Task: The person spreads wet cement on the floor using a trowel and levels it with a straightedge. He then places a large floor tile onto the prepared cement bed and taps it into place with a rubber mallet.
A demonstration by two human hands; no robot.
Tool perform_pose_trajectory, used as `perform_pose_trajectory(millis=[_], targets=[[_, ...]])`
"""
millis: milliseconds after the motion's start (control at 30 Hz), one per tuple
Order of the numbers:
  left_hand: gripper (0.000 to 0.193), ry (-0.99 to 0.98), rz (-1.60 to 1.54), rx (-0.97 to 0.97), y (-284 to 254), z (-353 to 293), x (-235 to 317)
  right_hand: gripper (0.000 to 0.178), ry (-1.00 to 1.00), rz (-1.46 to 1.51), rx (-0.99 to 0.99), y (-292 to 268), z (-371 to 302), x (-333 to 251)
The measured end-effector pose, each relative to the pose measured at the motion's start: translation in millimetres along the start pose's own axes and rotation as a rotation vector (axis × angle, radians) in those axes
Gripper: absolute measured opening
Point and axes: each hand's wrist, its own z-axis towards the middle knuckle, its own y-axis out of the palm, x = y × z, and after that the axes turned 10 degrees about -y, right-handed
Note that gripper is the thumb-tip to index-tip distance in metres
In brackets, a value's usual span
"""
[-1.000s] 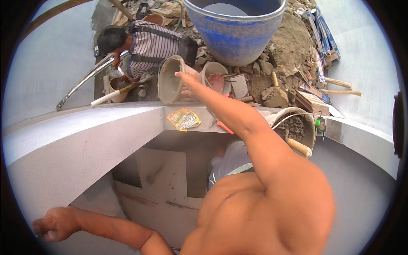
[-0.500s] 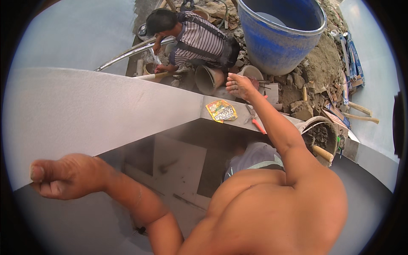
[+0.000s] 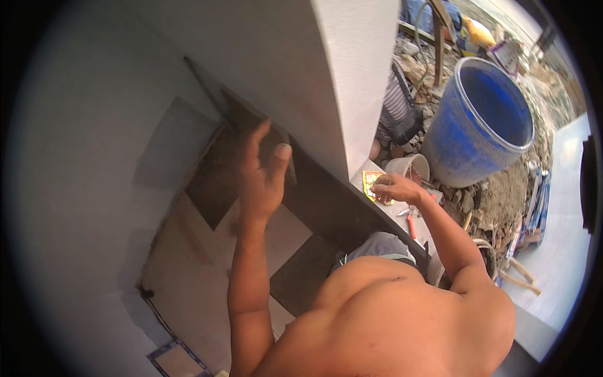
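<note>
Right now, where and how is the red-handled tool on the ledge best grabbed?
Probably by its red handle, with the right hand coming from above: the tool lies on the ledge, handle toward the torso, metal end pointing away.

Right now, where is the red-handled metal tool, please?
In the head view, the red-handled tool lies right of centre on the pale ledge, below the right hand and the small yellow packet.

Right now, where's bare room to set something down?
Floor: pale patch between left forearm and grey wall. Ledge: only a sliver between packet and red-handled tool. Crowded: ledge around the right hand, then bucket, blue tub and rubble beyond.
</note>
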Motion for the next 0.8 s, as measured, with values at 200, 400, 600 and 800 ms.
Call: perform_pose_trajectory(millis=[200,400,600,800], targets=[[0.075,-0.848,0.235,-0.397,-18.4,-216.9,-158.4,0.042,-0.208,-0.437,-0.328,93.1,84.8,-40.2],[0.081,-1.668,0.149,-0.115,-24.0,-474.7,-143.0,0.037,-0.327,-0.569,-0.351,132.8,181.8,-68.1],[0.075,-2.138,0.012,0.279,31.5,-638.9,-112.4,0.029,-0.16,-0.114,-0.026,151.5,319.5,-80.7],[0.071,-2.051,-0.281,0.317,72.0,-575.9,-133.7,0.037,-0.135,-0.48,0.159,141.7,471.5,-86.9]])
